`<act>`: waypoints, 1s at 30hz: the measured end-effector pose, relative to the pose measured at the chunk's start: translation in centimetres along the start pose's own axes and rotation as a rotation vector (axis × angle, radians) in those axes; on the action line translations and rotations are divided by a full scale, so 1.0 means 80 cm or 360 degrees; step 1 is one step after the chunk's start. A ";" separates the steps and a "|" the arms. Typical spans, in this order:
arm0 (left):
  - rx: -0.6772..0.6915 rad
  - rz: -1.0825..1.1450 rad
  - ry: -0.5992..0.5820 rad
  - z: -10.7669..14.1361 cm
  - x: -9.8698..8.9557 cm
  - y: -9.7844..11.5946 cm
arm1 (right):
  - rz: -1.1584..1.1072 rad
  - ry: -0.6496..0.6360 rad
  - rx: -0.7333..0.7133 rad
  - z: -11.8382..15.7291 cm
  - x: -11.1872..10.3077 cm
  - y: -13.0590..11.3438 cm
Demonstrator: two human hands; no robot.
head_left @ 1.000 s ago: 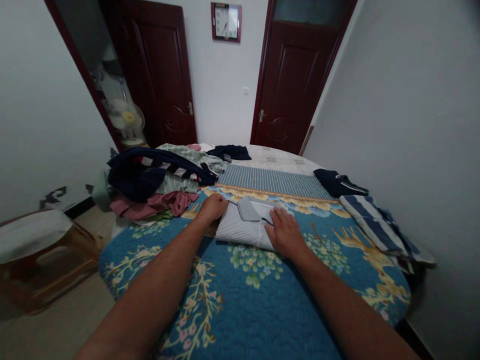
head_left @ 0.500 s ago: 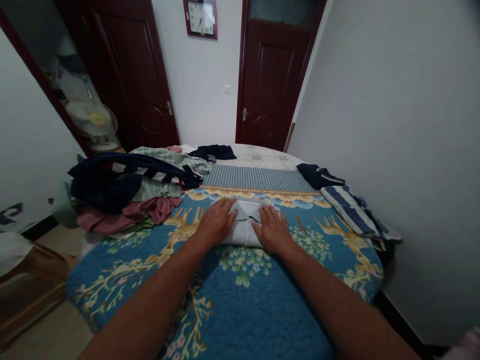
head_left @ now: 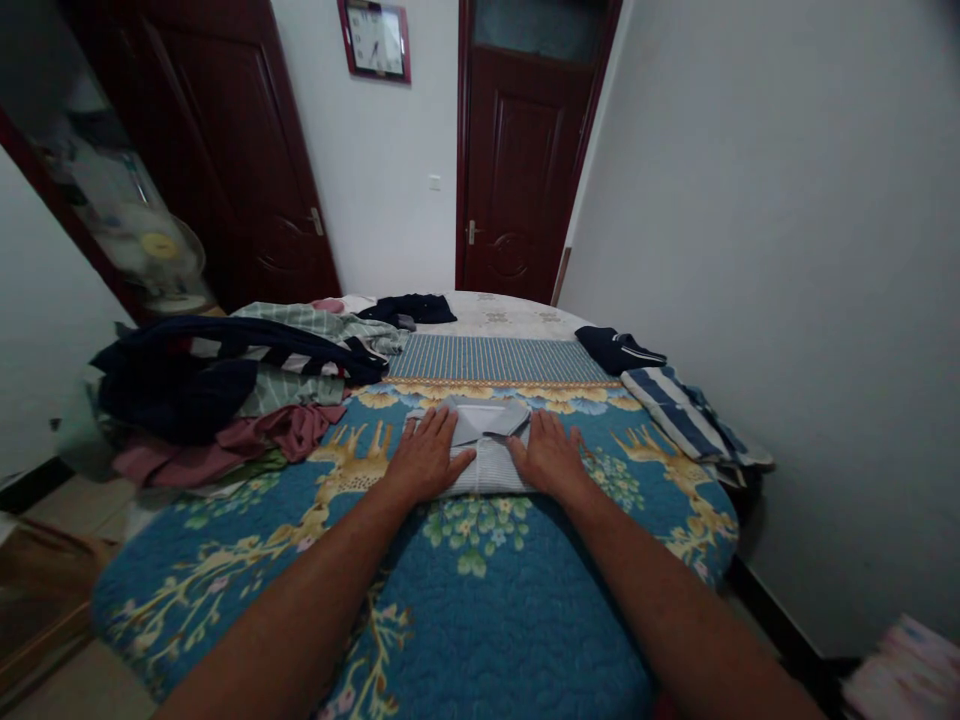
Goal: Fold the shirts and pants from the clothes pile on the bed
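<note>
A folded light grey striped shirt (head_left: 491, 468) lies collar away from me on the blue patterned cover (head_left: 510, 590). My left hand (head_left: 426, 457) rests flat on its left side, fingers spread, thumb pointing in toward the middle. On the right side lies my right hand (head_left: 550, 455), also palm down, its thumb near the collar. The collar and the front strip show between the two hands. Neither hand is closed around the cloth.
A heap of loose clothes (head_left: 180, 385) covers the table's left side, with a dark garment (head_left: 420, 308) at the back. Along the right edge lie a folded navy garment (head_left: 616, 350) and a striped one (head_left: 671, 412). A wooden chair (head_left: 52, 590) stands lower left.
My hands have moved apart from the collar toward the shirt's sides, so more of the collar shows. The whole view has shifted slightly, with the scene now further left.
</note>
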State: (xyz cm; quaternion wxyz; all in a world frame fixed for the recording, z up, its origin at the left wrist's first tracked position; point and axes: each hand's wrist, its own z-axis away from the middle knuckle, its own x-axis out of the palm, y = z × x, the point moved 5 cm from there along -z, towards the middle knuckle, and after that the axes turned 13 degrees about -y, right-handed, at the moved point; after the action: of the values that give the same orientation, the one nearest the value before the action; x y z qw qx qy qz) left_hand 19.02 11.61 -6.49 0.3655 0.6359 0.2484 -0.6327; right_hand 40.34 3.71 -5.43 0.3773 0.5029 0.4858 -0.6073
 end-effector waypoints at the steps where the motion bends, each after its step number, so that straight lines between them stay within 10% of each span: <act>1: -0.0009 -0.0030 -0.0005 -0.001 0.001 0.000 | 0.0007 0.0028 -0.0023 0.002 -0.003 -0.002; 8: -0.0010 -0.0144 0.0011 -0.004 0.001 0.002 | 0.0032 0.0114 -0.0385 0.007 0.006 -0.038; 30: -0.0368 -0.0100 0.0008 0.001 -0.001 -0.013 | -0.0067 -0.0128 -0.0244 0.005 0.019 -0.038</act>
State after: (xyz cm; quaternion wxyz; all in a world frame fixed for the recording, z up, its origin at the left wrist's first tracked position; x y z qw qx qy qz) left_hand 18.13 12.17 -6.53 0.4159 0.5830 0.3404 -0.6094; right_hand 37.07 4.12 -6.26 0.4210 0.4375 0.5257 -0.5959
